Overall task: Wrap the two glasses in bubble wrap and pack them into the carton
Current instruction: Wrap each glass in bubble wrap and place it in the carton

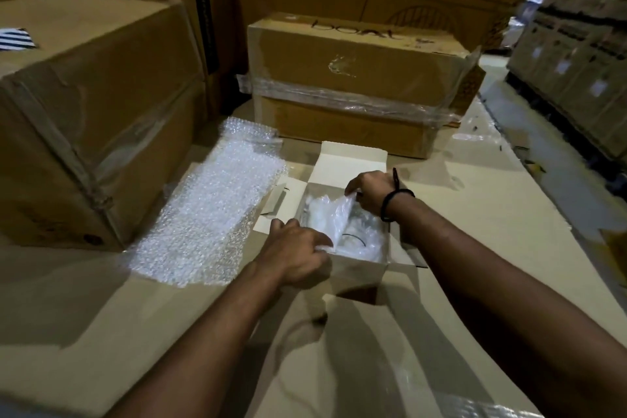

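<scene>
Pinching bubble wrap (334,217) in carton (349,159) | L hand (298,248), R hand (369,192) both clamped | glasses (354,241) blurred under wrap

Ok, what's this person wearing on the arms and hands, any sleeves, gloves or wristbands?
No gloves, and no sleeves in view: both forearms are bare. The right hand has a black bracelet at its wrist, with a thin dark cord end sticking out of it. The left hand and wrist carry nothing; no rings show.

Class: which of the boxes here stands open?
The small white carton at the centre, flaps spread and wrapping visible inside; the big brown boxes behind it are taped shut.
</scene>
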{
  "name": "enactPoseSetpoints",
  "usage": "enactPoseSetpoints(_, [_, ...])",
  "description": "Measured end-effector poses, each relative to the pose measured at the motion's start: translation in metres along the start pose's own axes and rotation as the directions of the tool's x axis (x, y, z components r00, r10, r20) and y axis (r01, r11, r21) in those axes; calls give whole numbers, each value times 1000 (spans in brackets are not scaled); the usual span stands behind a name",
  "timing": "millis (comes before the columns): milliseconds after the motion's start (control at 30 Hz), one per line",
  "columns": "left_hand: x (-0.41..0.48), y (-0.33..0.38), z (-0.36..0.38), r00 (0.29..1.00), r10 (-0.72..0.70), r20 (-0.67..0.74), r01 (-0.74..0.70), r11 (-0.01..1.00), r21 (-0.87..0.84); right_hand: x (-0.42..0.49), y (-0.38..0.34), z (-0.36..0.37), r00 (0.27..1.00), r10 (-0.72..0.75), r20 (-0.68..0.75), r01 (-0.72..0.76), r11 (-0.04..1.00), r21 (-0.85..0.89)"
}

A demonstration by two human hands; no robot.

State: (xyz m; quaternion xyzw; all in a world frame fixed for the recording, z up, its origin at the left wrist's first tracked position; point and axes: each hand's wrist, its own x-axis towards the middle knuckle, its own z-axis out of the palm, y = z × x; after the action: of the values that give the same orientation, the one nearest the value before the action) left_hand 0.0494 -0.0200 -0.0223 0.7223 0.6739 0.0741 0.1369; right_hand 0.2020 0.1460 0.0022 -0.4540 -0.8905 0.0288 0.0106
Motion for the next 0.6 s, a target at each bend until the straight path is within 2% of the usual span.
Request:
enactPoseSetpoints(100, [12,12,-10,996,-50,72,55,997,-62,5,-3,5,999,-22,35,25,998,-62])
enactPoseSetpoints(167, [16,12,-12,996,-43,72,52,991,-125,8,-4,8,997,-43,56,47,996,-75])
enactPoseSetpoints(300, [17,1,-8,992,-72,-102,55,986,-157,3,1,6,984,-46,172,67,990,-120])
enactPoseSetpoints(433, [25,2,-3,999,-30,25,33,992,-124,-6,11,-6,962,-49,269,42,999,30])
enactPoseSetpoints(500, [31,3,-1,996,-28,86,40,990,-132,-10,9,-8,965,-65,255,60,998,29])
enactPoseSetpoints(600, [36,7,-5,995,-14,98,26,992,-125,-13,-4,-1,989,-66,136,87,983,-161])
